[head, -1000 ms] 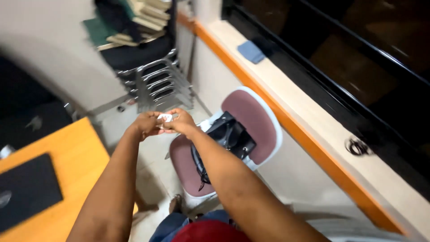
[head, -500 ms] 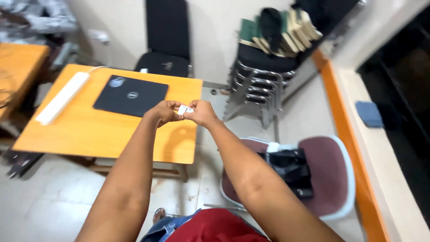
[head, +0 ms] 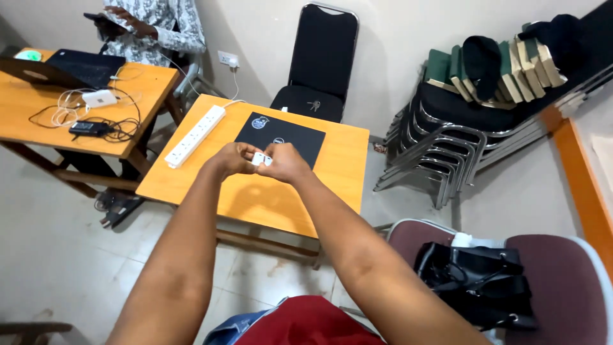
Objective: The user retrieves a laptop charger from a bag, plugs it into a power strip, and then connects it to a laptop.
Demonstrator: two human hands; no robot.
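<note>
Both arms are stretched forward over the small orange table (head: 281, 198). The left hand (head: 235, 158) and right hand (head: 285, 161) meet fingertip to fingertip, pinching a small white object (head: 260, 158) between them. It sits in the air above the table's near half, just in front of the closed black laptop (head: 281, 137). I cannot tell what the object is, or whether it is one piece or two; the fingers cover most of it.

Progress, as I judge it: the object is in hand and being worked with both sets of fingers, but nothing shows it opened, separated or joined. No finished state is visible, so I log the handling as under way, outcome undetermined.

Around it: a white power strip (head: 195, 135) lies along the table's left edge, a black chair (head: 317, 61) stands behind it, and a stack of chairs (head: 447, 128) sits to the right. A black handbag (head: 479, 284) rests on a maroon chair (head: 562, 268) at lower right. Another person (head: 159, 25) sits at a second table (head: 38, 108) at upper left.

Against the frame half a second back: the grip on the white object looks unchanged, hands in the same pinch. The view has swung further left and up, bringing the second table and the seated person into sight; the window ledge has dropped out.
</note>
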